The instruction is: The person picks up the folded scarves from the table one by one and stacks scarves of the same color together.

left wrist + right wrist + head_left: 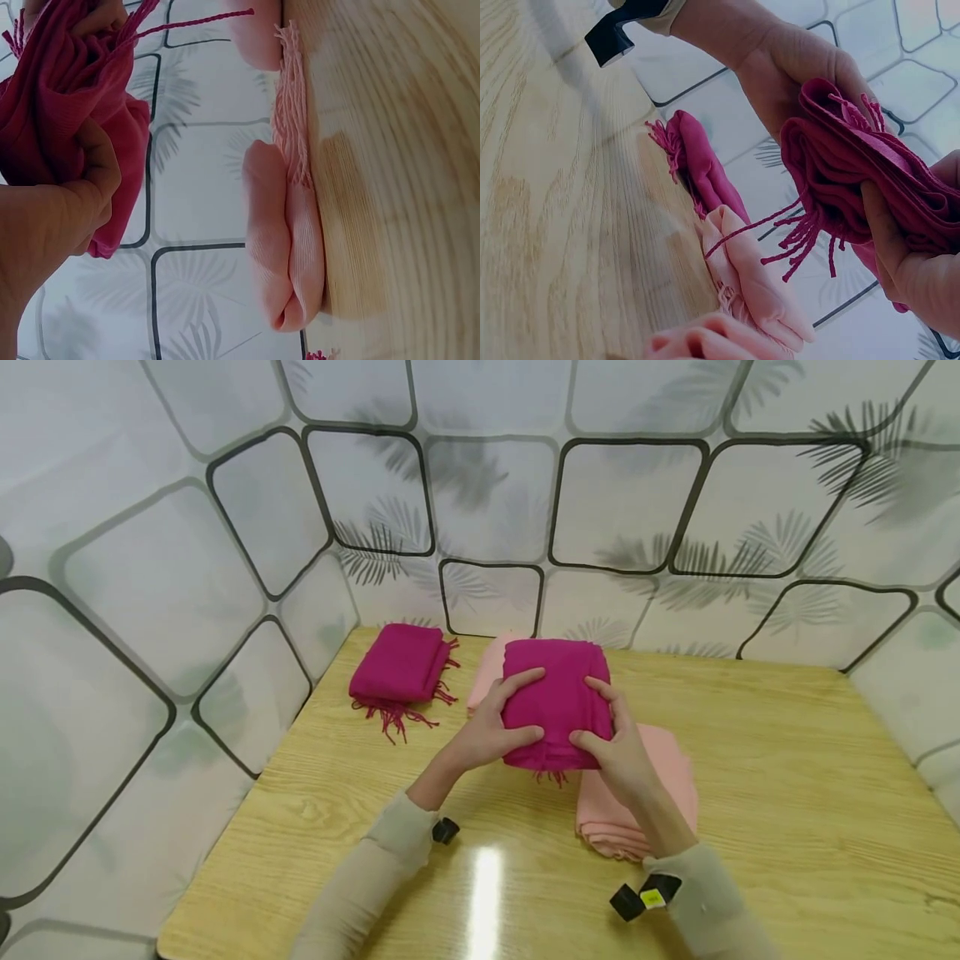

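Observation:
Between my two hands a folded magenta scarf [558, 702] is held up above the table. My left hand [491, 727] grips its left side, thumb on the near face and fingers curled around the edge. On the opposite side my right hand [618, 752] grips it the same way. Magenta fringe [799, 232] hangs from the scarf's underside in the right wrist view. Below and behind my right hand lies a folded pink scarf [675, 777]. Another pink scarf [487, 672], partly hidden by the held one, lies farther back.
A second folded magenta scarf [397, 664] lies at the table's back left, its fringe spread toward the front. The wooden table [795, 777] meets a patterned wall covering [487, 493] at the back and left. Small black devices [645, 896] sit at my wrists.

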The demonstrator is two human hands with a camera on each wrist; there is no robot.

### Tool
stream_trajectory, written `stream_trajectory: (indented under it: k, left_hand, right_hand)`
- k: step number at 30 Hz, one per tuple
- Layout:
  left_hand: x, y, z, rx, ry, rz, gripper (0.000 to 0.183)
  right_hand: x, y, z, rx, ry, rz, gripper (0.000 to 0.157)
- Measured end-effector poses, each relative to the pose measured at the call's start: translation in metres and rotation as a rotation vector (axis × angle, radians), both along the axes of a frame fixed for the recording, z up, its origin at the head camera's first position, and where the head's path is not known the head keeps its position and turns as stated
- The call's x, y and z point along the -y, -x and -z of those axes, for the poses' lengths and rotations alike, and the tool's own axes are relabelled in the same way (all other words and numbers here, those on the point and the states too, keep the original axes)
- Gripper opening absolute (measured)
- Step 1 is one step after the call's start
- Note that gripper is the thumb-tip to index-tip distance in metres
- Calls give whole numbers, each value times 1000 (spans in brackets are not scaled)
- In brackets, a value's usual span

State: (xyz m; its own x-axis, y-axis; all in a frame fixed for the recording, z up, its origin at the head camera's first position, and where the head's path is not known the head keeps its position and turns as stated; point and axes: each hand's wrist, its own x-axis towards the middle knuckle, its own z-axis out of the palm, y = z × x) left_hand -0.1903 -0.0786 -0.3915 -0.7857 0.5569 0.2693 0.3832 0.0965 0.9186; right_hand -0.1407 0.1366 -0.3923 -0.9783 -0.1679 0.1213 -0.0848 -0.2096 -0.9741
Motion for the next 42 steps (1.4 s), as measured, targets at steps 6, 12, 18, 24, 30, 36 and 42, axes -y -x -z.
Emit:
stream_trajectory:
  k: [6, 12, 18, 24, 30, 36, 42]
  left_hand:
    - [7, -2, 2, -10, -10, -13, 72]
    - [10, -2, 7, 3, -21, -12, 71]
    - [13, -5, 8, 19, -24, -2, 71]
    - [17, -6, 8, 28, -8, 4, 71]
    - [21, -5, 8, 46, -34, 11, 71]
    - [25, -5, 8, 51, -42, 23, 70]
    - [28, -4, 10, 36, -52, 41, 66]
  right_hand:
    - [5, -1, 0, 7, 17, -17, 71]
    - [7, -1, 3, 18, 9, -33, 72]
    - [9, -3, 6, 31, 1, -39, 72]
    - [11, -5, 7, 37, -9, -39, 73]
    - [15, -5, 7, 40, -27, -45, 72]
    - [19, -7, 6, 49, -59, -28, 72]
    - [23, -9, 7, 58, -78, -22, 69]
